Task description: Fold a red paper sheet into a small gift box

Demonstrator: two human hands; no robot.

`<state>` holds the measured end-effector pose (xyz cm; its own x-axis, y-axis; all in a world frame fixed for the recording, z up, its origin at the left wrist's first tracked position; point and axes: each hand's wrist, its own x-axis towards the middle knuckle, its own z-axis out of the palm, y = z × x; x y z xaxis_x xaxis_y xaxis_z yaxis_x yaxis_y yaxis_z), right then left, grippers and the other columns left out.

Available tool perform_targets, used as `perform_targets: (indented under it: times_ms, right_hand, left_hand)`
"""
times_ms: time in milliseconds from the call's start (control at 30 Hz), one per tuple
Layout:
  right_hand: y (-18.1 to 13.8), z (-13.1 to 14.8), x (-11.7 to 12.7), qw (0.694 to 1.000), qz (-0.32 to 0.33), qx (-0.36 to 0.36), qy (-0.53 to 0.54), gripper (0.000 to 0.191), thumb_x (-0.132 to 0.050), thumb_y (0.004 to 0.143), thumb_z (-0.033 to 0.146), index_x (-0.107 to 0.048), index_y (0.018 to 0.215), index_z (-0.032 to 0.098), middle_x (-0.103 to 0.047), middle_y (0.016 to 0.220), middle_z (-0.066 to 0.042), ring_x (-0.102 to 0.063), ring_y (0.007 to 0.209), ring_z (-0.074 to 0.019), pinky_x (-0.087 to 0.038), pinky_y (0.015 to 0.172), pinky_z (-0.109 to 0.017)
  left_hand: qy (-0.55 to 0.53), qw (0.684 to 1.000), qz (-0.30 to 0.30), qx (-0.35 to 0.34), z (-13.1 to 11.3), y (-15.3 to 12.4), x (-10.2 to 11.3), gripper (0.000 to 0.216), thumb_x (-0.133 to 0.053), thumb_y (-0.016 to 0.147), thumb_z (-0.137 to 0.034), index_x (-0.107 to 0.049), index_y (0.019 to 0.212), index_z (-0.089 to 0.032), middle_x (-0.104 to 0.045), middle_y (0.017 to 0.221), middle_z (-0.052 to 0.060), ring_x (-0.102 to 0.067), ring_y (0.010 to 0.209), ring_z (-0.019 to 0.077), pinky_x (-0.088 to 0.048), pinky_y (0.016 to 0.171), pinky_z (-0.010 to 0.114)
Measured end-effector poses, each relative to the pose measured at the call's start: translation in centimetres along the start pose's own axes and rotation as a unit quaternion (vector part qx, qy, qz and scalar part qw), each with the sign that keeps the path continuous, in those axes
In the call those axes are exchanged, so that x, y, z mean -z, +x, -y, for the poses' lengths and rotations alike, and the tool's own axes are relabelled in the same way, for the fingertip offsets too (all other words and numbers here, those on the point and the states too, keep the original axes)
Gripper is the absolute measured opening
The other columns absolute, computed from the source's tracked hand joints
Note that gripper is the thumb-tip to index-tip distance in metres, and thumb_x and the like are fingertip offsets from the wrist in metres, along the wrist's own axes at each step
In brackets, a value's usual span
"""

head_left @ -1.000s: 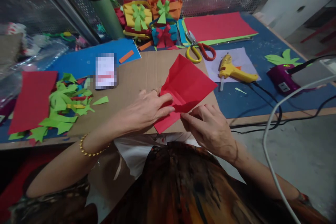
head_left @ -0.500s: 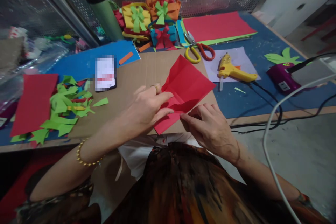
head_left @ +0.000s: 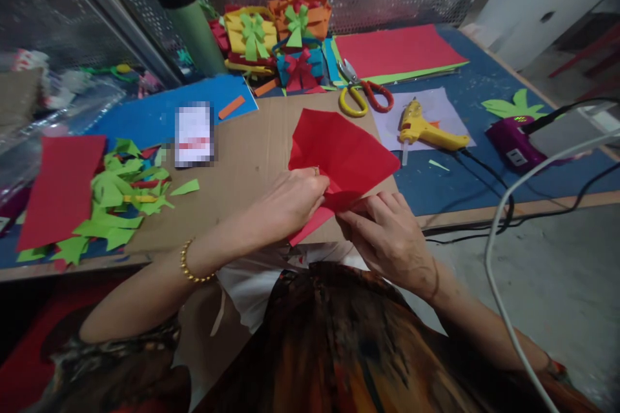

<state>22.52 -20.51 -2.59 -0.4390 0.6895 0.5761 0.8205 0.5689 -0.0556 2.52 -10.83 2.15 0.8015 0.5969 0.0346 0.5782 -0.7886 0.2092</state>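
The table (head_left: 426, 193) carries a cardboard sheet (head_left: 237, 164) at its front edge, and the red paper (head_left: 353, 151) lies over that cardboard's near right corner, with a stack of coloured sheets (head_left: 397, 51) waiting flat near the table's back edge. The red paper looks part-way shaped: creases are in and a narrow flap sits folded at the front, but the broad far part stands open and, by the look of it, has yet to be folded down. Left of the stack, the yellow bag (head_left: 233, 29), orange bag (head_left: 320, 18) and blue bag (head_left: 316, 63) seem complete, each bearing a bow; the red paper has none. The person's right hand (head_left: 341, 211) has thumb and forefinger pinched on its near right edge; the left hand (head_left: 303, 197) presses at the inner crease, fingers curled narrow, though whether they grip the paper cannot be told. Toward the table's right edge, the glue gun (head_left: 431, 134) lies unheld, and so do the scissors (head_left: 356, 80) by the cardboard's far right corner.
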Motion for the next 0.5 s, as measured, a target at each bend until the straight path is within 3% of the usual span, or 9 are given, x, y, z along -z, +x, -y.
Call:
perform_targets:
  times_ms: [200, 500]
  right_hand:
    - [0.1, 0.17, -0.12, 1.0, -0.004, -0.004, 0.009, 0.024, -0.052, 0.1, 0.018, -0.074, 0.108, 0.018, -0.065, 0.092, -0.011, -0.048, 0.085, -0.0251, -0.032, 0.07, -0.038]
    - [-0.19, 0.69, -0.16, 0.999, 0.007, -0.002, -0.031, 0.02, -0.06, 0.097, 0.017, -0.073, 0.111, 0.016, -0.066, 0.086, -0.01, -0.046, 0.081, -0.0247, -0.033, 0.071, -0.039]
  left_hand:
    - [-0.053, 0.998, 0.007, -0.015, 0.11, -0.3, 0.03, 0.018, -0.052, 0.098, -0.015, -0.061, 0.082, -0.018, -0.064, 0.085, 0.005, -0.056, 0.073, 0.0175, -0.037, 0.064, 0.031]
    - [-0.066, 0.998, 0.008, -0.016, 0.03, -0.41, 0.08, 0.017, -0.054, 0.098, -0.013, -0.062, 0.083, -0.017, -0.064, 0.086, 0.005, -0.056, 0.073, 0.0169, -0.039, 0.065, 0.03]
